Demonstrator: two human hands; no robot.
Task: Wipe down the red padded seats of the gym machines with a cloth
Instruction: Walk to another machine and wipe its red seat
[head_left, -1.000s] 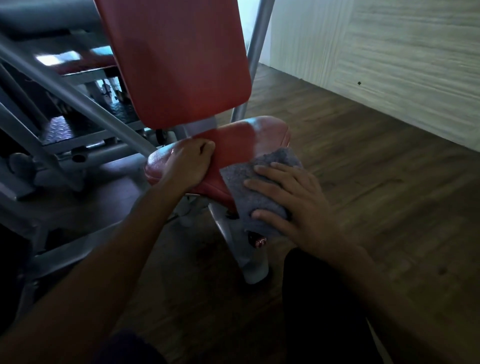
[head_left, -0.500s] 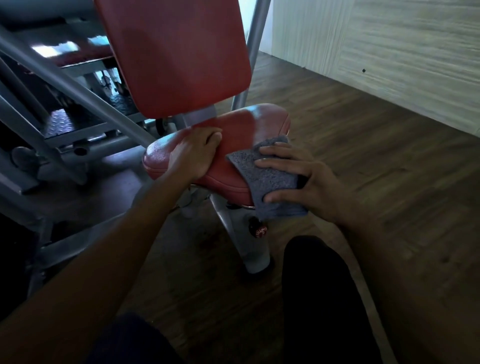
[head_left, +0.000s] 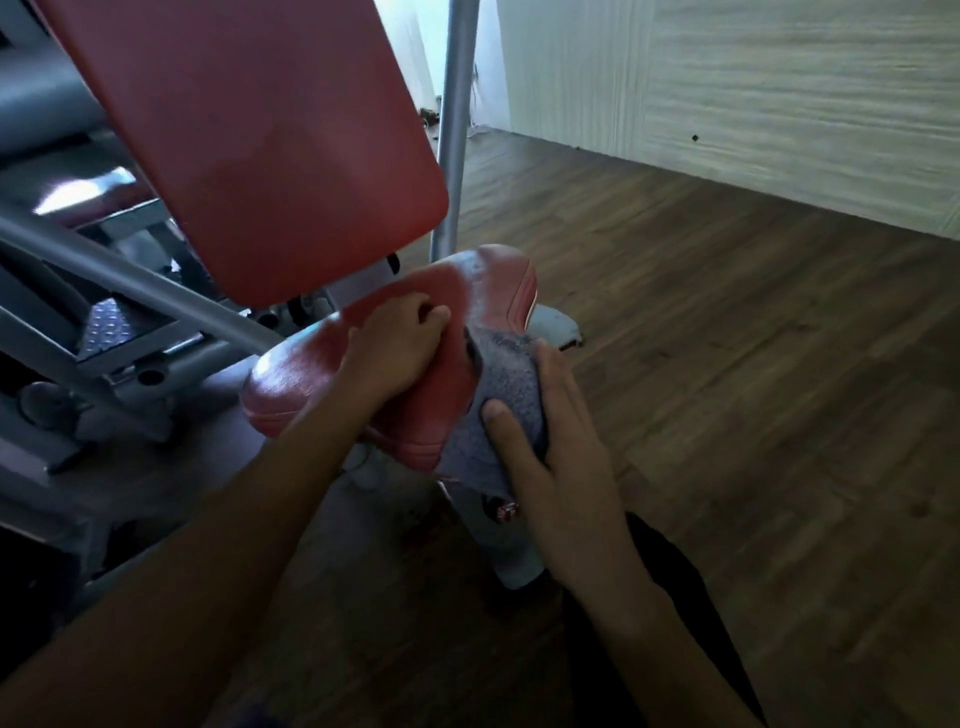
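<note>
I have the grey cloth (head_left: 506, 374) draped over the right-hand edge of the red seat pad (head_left: 311, 374). My right hand (head_left: 561, 457) grips it, thumb (head_left: 498, 421) pressed into the front of the cloth and fingers running down its outer side. My left hand (head_left: 395, 348) sits on top of the pad near the middle, fingers curled under and holding nothing, bracing the seat. The red back pad (head_left: 260, 145) hangs just above it.

The risks, as I judge them: the cloth is bunched, so a loose fold could snag on the red knob (head_left: 506, 512) below the pad's near edge. With only the rim covered, I might also skip the strip under my left hand or smear it again.
</note>
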